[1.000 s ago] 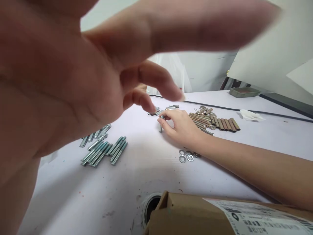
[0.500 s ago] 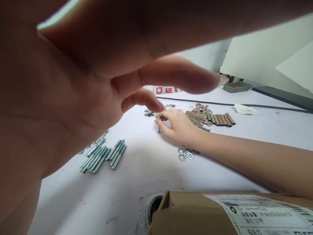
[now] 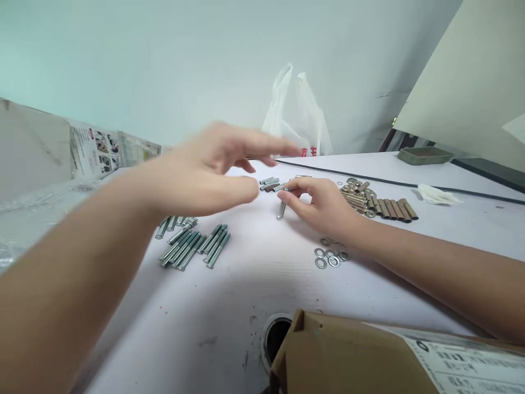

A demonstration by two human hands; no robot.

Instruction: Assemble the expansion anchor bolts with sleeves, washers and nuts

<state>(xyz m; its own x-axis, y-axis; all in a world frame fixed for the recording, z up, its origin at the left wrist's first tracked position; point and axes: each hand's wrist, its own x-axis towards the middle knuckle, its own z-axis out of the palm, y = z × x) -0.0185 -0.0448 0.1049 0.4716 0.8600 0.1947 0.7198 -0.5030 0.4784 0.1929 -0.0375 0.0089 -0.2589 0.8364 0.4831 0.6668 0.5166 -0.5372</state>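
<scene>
In the centre of the frame, we hold a slim metal pin [image 3: 281, 209] in our right hand [image 3: 318, 205], thumb and fingertips clamped on its upper end. Its long axis stands nearly upright, the lower end pointing down and slightly toward the left of the frame; we cannot tell whether that end touches the white tabletop [image 3: 254, 284]. Our left hand [image 3: 213, 169], blurred, hangs left of centre with the thumb apart from the fingers. Between the bluish bolts [image 3: 184, 251] at centre left and the flat ring washers [image 3: 330, 257] right of centre, we have a broad stretch of smooth surface to move across, edged at the lower right by a creased cardboard box [image 3: 348, 350] and farther back by a thin dark cord [image 3: 369, 177]. The bolts lie slanting in shiny bundles; dull, brownish, hollow tubes [image 3: 391, 209] sit side by side at right, near a crumpled white tissue [image 3: 437, 195].
</scene>
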